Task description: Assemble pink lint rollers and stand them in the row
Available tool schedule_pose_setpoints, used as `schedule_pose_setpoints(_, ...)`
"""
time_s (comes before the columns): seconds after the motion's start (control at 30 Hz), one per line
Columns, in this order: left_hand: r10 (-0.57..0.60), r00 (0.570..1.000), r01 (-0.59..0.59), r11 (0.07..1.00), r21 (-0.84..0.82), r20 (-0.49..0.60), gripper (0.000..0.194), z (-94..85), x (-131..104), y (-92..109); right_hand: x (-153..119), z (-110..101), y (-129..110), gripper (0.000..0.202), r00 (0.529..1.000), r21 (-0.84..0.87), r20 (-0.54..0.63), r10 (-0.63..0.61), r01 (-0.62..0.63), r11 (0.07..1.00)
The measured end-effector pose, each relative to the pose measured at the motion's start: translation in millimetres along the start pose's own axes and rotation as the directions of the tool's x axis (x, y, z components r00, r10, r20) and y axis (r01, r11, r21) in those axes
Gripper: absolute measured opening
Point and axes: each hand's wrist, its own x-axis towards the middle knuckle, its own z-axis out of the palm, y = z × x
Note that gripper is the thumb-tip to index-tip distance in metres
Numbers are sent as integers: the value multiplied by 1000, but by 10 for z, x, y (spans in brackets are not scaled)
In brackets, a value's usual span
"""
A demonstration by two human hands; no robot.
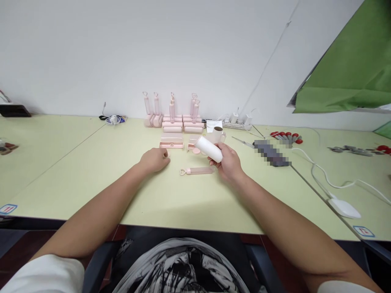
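White, paper-looking cylindrical roll [208, 149] sits gripped in the right hand's [229, 163] fingers, its far end jutting leftward past them. Likely light, stiff but dentable; best held gently around its barrel. Left hand's [153, 160] fingers curl loosely, contents unclear.

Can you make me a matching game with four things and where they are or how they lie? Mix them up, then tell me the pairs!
Things
1. White roll
2. Pink stick nearest the person's body
3. Green sheet
4. Bundled white cable

Places and states
A. High up on the right, above table height
B. On the table, left of the left hand and close to the wall
C. Held in the right hand
D. Lying flat, its heart-shaped loop pointing left

Right pairs: 1-C, 2-D, 3-A, 4-B
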Motion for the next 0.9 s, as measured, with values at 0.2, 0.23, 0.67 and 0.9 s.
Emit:
schedule_pose_setpoints(0.2,-5,1000,4,999,-42,-24,40,-27,-37,31,12,-1,-47,20,979,145,111,170,-186,972)
schedule_pose_setpoints(0.23,-22,1000,21,999,-44,-22,45,-24,-37,28,6,-5,-59,23,972,152,147,183,-205,967)
schedule_pose_setpoints(0.67,34,999,-37,987,-157,-24,25,-16,-14,-15,-77,27,-20,34,945,109,272,182,-218,970)
schedule_pose_setpoints(0.9,301,939,-337,898,-282,-165,28,-40,-146,169,53,-9,80,27,993,-12,-39,113,-114,993)
